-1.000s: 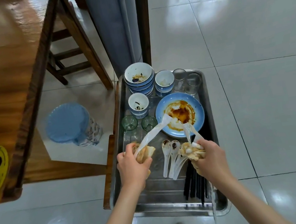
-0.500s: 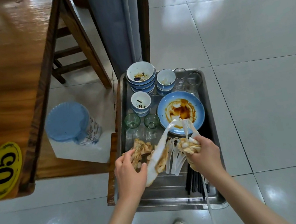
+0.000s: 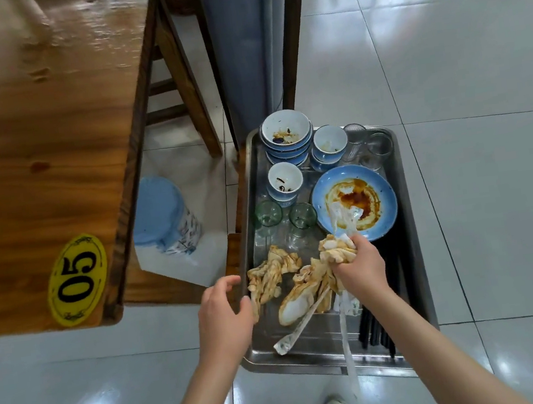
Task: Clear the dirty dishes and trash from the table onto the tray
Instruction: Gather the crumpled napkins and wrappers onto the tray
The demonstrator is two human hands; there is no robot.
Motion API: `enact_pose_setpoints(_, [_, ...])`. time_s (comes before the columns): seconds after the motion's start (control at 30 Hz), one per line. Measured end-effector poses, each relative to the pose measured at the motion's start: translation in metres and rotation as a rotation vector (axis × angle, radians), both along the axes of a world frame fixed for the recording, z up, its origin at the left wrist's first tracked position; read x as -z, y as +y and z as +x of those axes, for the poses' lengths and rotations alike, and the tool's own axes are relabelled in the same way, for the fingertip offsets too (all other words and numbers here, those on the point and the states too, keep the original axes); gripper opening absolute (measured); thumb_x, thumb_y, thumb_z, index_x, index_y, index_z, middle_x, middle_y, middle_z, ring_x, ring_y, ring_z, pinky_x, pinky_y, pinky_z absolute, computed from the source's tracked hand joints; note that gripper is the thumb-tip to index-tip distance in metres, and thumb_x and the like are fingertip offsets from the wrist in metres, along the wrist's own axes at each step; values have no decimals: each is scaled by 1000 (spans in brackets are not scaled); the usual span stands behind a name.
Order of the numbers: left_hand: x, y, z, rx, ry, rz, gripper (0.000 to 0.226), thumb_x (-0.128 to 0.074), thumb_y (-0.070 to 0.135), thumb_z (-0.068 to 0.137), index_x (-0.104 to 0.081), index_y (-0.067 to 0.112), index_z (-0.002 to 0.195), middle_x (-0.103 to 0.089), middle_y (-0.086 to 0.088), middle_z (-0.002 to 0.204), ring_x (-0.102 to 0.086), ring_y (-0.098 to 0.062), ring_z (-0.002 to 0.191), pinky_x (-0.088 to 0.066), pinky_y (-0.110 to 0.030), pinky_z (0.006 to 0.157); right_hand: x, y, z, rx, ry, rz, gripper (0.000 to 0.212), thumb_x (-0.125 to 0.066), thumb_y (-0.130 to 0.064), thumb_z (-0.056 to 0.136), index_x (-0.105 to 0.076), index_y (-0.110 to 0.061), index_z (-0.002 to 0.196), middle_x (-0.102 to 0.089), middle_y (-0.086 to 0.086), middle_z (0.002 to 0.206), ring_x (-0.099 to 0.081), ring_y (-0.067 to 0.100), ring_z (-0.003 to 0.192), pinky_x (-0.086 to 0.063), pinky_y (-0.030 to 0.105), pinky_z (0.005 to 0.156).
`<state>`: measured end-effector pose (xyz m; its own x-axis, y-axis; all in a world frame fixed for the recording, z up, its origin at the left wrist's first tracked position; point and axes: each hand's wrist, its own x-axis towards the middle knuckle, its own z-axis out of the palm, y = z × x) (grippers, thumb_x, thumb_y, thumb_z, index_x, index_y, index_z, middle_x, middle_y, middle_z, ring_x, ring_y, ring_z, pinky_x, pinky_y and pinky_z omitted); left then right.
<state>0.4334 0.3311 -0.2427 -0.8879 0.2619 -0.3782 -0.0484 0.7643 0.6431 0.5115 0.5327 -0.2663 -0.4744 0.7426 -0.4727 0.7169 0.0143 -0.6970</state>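
Two hands are working over the tray (image 3: 414, 250): my right hand (image 3: 358, 266) is clutching stained napkins (image 3: 336, 250) above its middle, my left hand (image 3: 223, 312) is hanging loose and empty at its left rim.

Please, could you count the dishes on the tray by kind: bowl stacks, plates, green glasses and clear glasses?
Bowl stacks: 3
Blue plates: 1
Green glasses: 2
Clear glasses: 2
Total: 8
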Motion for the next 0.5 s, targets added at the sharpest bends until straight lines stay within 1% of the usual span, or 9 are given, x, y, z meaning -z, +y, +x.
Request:
enact_pose_setpoints(0.07, [-4,-5,-3,-17,-4,1,32,-59,15,89,-54,22,120,-50,4,117,-47,-9,103,-38,-21,87,-2,-1,-1,-10,0,-32,34,-75,-13,73,-56,-26,99,-62,-4,93,-60,14,86,-44,20,59])
enact_pose_setpoints(0.13, [-8,-10,-3,-25,-13,4,33,-59,15,90,-54,21,122,-52,2,118,-49,-11,104,-40,-22,86,-5,-3,-3,-4,-1,-63,51,-78,-16,71,-55,-28,115,-62,-5,102,-60,16,95,-52,29,75])
enact_pose_setpoints(0.2, [-12,-13,-2,-28,-20,5,33,-58,15,90,-53,21,122,-52,2,118,-49,-12,106,-41,-23,87,-9,-5,-5,7,-10,-74,68,-80,-18,70,-49,-27,130,-59,-2,111,-58,19,103,-52,38,88])
enact_pose_setpoints(0.23, [-15,-14,-2,-29,-22,5,33,-58,15,90,-53,21,122,-51,3,117,-48,-11,106,-41,-23,87,-11,-6,-5,2,-17,-60,70,-80,-20,70,-48,-26,133,-58,0,114,-57,20,105,-52,40,90])
enact_pose_setpoints(0.3, [-19,-16,-1,-34,-22,5,33,-58,16,91,-52,22,123,-49,6,115,-46,-9,105,-40,-22,87,-15,-7,-5,-17,-28,-25,69,-80,-22,71,-48,-23,132,-58,2,118,-57,18,102,-53,37,87])
enact_pose_setpoints(0.37, [-24,-18,0,-41,-18,8,33,-57,16,91,-52,23,123,-47,8,112,-45,-8,104,-39,-22,86,-18,-8,-4,-23,-37,-4,66,-80,-23,72,-50,-20,130,-57,4,121,-57,12,92,-52,27,75])
enact_pose_setpoints(0.4, [-26,-20,0,-45,-15,11,33,-57,16,91,-52,23,123,-47,8,112,-45,-8,103,-39,-22,85,-20,-8,-2,-23,-41,4,65,-80,-24,72,-50,-19,130,-57,4,122,-56,11,91,-50,24,73])
enact_pose_setpoints(0.5, [-34,-23,2,-53,-5,20,32,-58,15,91,-52,24,121,-48,8,112,-45,-8,102,-38,-21,83,-22,-6,2,-21,-44,14,64,-80,-25,73,-51,-18,130,-57,6,124,-55,20,108,-48,31,86])
